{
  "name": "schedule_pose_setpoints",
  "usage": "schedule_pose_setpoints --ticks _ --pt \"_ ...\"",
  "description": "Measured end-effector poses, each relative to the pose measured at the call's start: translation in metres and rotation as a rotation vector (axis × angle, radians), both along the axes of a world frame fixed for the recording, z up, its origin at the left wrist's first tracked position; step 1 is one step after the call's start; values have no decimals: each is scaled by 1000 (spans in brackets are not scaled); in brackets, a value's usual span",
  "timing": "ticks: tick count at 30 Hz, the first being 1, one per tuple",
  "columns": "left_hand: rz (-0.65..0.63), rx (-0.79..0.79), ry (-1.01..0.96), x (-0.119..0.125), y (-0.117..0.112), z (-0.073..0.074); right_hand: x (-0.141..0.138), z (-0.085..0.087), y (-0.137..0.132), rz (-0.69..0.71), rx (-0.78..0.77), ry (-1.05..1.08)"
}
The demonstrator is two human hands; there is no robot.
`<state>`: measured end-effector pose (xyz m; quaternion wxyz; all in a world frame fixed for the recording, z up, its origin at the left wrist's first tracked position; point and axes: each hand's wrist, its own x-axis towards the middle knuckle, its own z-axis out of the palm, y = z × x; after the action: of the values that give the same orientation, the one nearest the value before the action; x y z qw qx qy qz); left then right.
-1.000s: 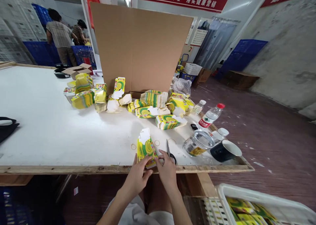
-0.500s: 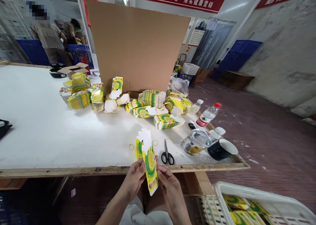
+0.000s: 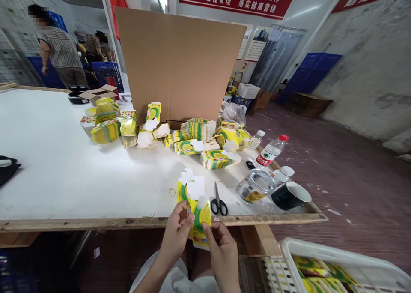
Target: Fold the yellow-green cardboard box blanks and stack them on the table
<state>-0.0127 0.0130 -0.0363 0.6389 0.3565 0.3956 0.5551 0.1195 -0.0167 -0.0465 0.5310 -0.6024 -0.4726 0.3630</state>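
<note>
Between my hands is a yellow and green printed carton (image 3: 202, 214) with white flaps at its top, held over the table's front edge. My left hand (image 3: 176, 228) pinches its left side. My right hand (image 3: 222, 243) grips its right side between thumb and fingers. Just behind it on the table lies another yellow carton (image 3: 181, 191) with white flaps, partly covered by the one I hold. Black-handled scissors (image 3: 218, 205) rest to the right of the carton, and a thin rubber band (image 3: 172, 192) lies to the left.
Bundles of flat yellow cartons (image 3: 199, 130) line the back, before a tall cardboard sheet (image 3: 180, 61). At right stand a red-capped bottle (image 3: 269, 151), a clear jar (image 3: 255, 186) and a dark mug (image 3: 287, 195). A white basket (image 3: 287, 248) sits low at right. Two people are beyond the table.
The carton in my hands has gone from narrow and flat to wider, its printed panels spread apart. My right hand has shifted its grip. A person at the back left has turned.
</note>
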Motion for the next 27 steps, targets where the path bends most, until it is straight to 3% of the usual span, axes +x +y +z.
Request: schedule_pose_setpoints --ticks 3,7,11,17,21,27 --pt "-40 60 56 -6 -2 5 2 5 2 15 54 -98" --pt "-210 119 135 -16 -5 17 11 15 6 106 107 -109" --pt "-362 106 53 -23 -5 25 21 27 9 269 88 -26" --pt "-451 45 -85 -29 -5 29 33 39 10 413 8 35" --pt "-478 40 -100 -29 -6 31 38 38 12 410 37 -39" --pt "-573 31 -69 -29 -3 23 37 27 11 294 160 -57"
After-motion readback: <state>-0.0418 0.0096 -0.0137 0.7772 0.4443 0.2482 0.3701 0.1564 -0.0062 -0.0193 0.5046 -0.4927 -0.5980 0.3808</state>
